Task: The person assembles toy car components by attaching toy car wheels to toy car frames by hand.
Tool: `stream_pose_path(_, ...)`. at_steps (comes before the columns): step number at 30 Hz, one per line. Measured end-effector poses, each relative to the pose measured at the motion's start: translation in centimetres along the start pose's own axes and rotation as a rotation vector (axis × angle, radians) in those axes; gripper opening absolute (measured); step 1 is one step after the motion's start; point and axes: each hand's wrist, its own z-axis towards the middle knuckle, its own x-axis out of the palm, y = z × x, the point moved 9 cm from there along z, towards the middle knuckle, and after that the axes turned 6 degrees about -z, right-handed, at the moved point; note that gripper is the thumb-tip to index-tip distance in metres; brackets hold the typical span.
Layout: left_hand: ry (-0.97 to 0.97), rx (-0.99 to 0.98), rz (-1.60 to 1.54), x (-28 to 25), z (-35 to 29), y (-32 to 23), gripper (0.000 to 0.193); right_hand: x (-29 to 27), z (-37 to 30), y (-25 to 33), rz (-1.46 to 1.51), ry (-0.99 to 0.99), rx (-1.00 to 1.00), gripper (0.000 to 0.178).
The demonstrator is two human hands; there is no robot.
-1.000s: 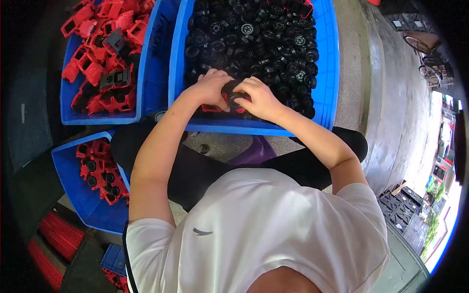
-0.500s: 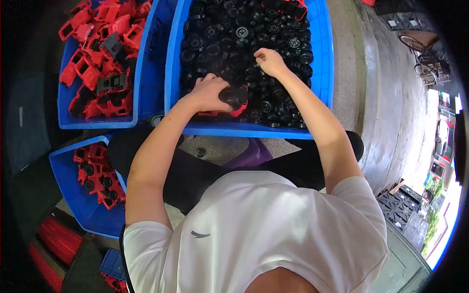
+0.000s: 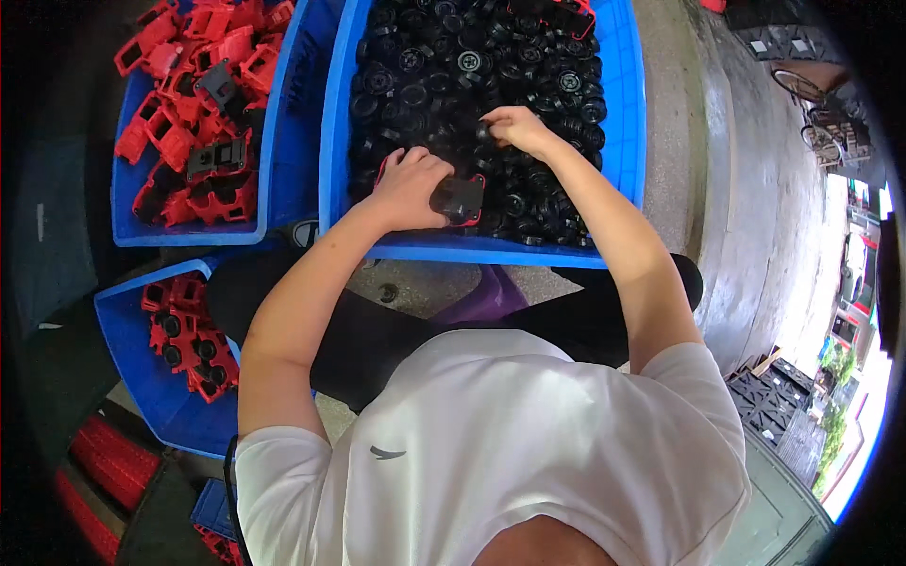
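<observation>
A large blue bin (image 3: 625,123) in front of me holds a deep heap of small black toy wheels (image 3: 411,61). Over its near left part, my left hand (image 3: 412,189) is wrapped round a red and black toy car body (image 3: 460,199), its flat black side facing up. My fingers cover much of it. Farther right and a bit farther off, my right hand (image 3: 521,130) is closed in a pinch at a black wheel just above the heap; the fingertips partly hide it.
To the left, another blue bin (image 3: 269,141) holds red car bodies (image 3: 170,141), some with black parts. Nearer me, a smaller blue bin (image 3: 132,330) contains red bodies with wheels (image 3: 193,344). Another red and black body (image 3: 557,14) lies at the wheel bin's far end.
The car body has turned in my left hand, showing more of its flat black side. My right hand has shifted slightly left and nearer, fingertips now at a wheel.
</observation>
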Motion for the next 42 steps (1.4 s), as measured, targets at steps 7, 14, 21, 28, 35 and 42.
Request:
stream_pose_path(7,-0.006,-0.079,0.006,0.5,-0.4,0.2,0.079,7.6,-2.5,3.3,0.235,0.633,0.052,0.029)
stream_pose_path(14,-0.029,-0.103,0.004,0.1,-0.4,0.6,0.084,9.1,-2.5,4.0,0.324,0.855,0.129,0.023)
stream_pose_path(21,0.003,-0.146,-0.005,0.3,-0.3,0.9,0.085,8.8,-2.0,2.9,0.323,0.740,0.183,0.028)
stream_pose_path(28,-0.011,-0.123,0.023,0.2,-0.3,0.6,0.087,9.4,-1.9,3.2,0.256,0.762,0.193,0.027)
stream_pose_path(35,-0.044,-0.072,0.012,0.1,-0.1,0.3,0.081,9.3,-2.6,4.5,0.043,0.787,0.132,0.023)
stream_pose_path(42,0.018,-0.167,-0.004,-0.7,-0.3,0.8,0.082,6.1,-8.3,9.2,0.018,0.366,-0.227,0.053)
